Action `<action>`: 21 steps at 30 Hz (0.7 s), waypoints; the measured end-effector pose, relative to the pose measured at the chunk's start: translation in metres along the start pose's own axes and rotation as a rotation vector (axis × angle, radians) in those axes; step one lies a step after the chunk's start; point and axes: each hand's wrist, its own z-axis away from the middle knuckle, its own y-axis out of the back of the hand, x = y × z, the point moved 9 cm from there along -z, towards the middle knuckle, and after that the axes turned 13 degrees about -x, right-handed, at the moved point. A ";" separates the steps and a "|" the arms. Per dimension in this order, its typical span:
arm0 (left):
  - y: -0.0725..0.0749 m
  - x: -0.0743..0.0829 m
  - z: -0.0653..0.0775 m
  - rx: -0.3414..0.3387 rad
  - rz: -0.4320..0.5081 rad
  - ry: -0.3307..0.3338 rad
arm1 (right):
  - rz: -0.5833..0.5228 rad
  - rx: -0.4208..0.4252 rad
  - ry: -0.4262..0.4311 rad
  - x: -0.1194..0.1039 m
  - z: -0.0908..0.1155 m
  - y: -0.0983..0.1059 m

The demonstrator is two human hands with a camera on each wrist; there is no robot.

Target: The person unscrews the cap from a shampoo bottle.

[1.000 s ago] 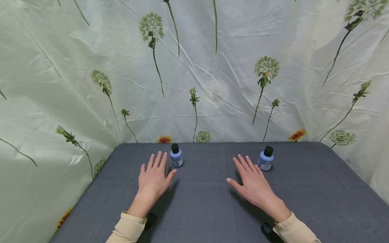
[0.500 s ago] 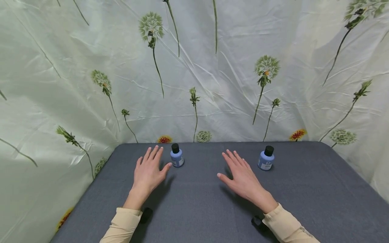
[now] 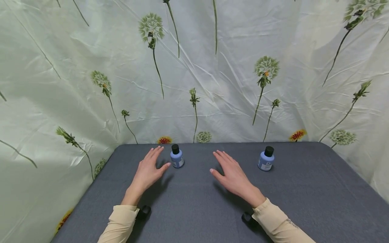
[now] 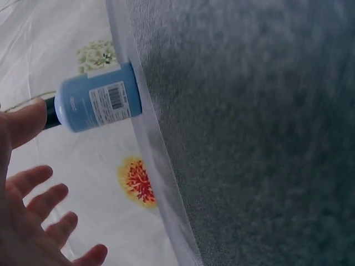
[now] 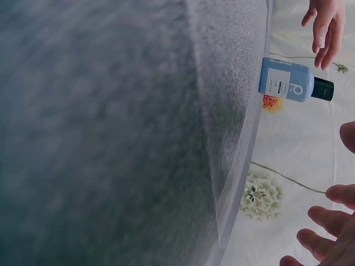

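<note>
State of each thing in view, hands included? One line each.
Left bottle: upright on the table, cap on
Right bottle: upright on the table, cap on
Left hand: holding nothing, thumb near left bottle
Right hand: holding nothing, fingers extended
Backdrop cloth: hanging, wrinkled

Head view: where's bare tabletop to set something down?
Bare tabletop lies between the left sleeve and right sleeve, and to the right of the right bottle. Crowded: around the left bottle, which stands between the left hand and right hand, closer to the left.
</note>
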 end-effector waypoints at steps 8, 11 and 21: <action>-0.001 -0.010 -0.011 -0.043 0.172 -0.056 | -0.026 -0.020 0.031 -0.008 -0.014 -0.005; -0.003 -0.014 -0.013 -0.066 0.240 -0.071 | -0.042 -0.031 0.037 -0.012 -0.019 -0.008; -0.003 -0.020 -0.021 -0.098 0.416 -0.081 | -0.106 -0.063 0.037 -0.015 -0.036 -0.016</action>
